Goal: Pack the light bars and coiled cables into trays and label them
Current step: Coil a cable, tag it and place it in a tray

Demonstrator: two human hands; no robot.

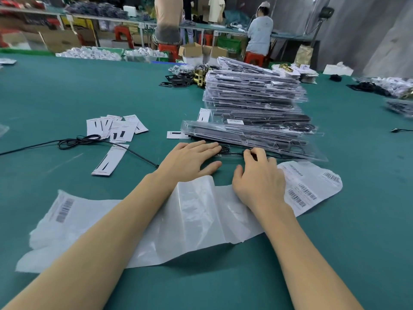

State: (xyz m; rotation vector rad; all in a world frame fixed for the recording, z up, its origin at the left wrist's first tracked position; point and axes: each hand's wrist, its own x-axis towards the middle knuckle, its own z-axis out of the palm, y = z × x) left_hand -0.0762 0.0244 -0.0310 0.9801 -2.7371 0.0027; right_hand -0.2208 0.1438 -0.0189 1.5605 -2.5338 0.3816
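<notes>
From the head view, the person's left hand [190, 158] lay flat with straight fingers on the near end of a clear plastic tray [252, 139]. It seemed to be holding the tray down so it would not slide. The right hand [259, 175] had its fingers bent down onto a thin black cable [225, 149] at the tray's near edge. It looked like it was pushing the cable into its slot, but whether the fingers pinched it could not be told.

The tray sat on the green table [67, 90], just in front of both hands. It was long and see-through, with a dark light bar [214, 130] inside. Behind it rose a tall stack of packed trays [254, 90], so much of the packing looked done.

A sheet of barcode labels [310, 186] lay under the right wrist, close by for sticking on. White paper cards [116, 127] were spread out to the left, with a loose coiled cable [78, 140] beside them, likely waiting for a later tray.
</notes>
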